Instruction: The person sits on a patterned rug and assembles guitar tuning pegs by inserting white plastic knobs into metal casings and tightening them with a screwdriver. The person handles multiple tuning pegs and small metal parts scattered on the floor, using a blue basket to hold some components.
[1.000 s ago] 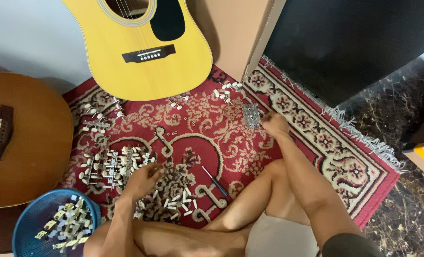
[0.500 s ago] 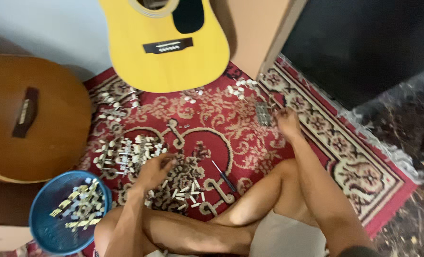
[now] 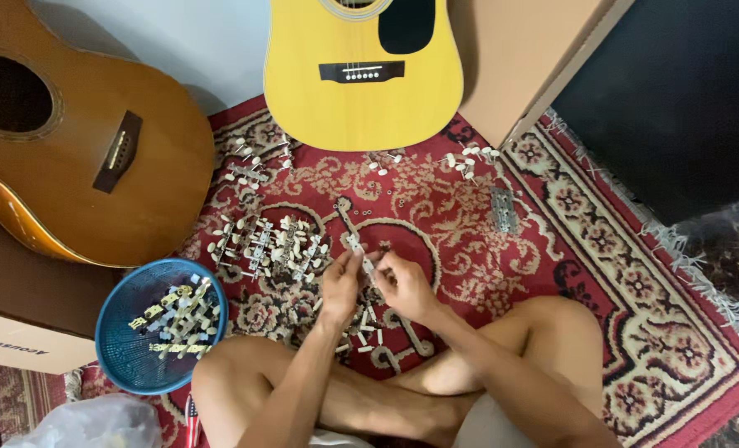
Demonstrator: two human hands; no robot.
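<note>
I sit cross-legged on a red patterned rug [image 3: 618,274]. My left hand [image 3: 340,282] and my right hand [image 3: 402,286] meet in front of my knees, both pinching a small metal guitar tuning peg with a cream knob [image 3: 358,247]. Under and around the hands lie several loose tuning pegs [image 3: 270,245] spread on the rug. A flat metal tuner plate [image 3: 502,209] lies alone further right.
A yellow acoustic guitar [image 3: 361,75] leans at the top centre, a brown one [image 3: 79,158] lies at left. A blue basket [image 3: 124,311] with pegs sits by my left knee. Cardboard boxes [image 3: 527,58] stand behind; a dark marble floor [image 3: 718,257] lies right.
My right hand has come back from the metal plate at the right to the middle. Both hands now hold one peg together. The camera view has shifted right.
</note>
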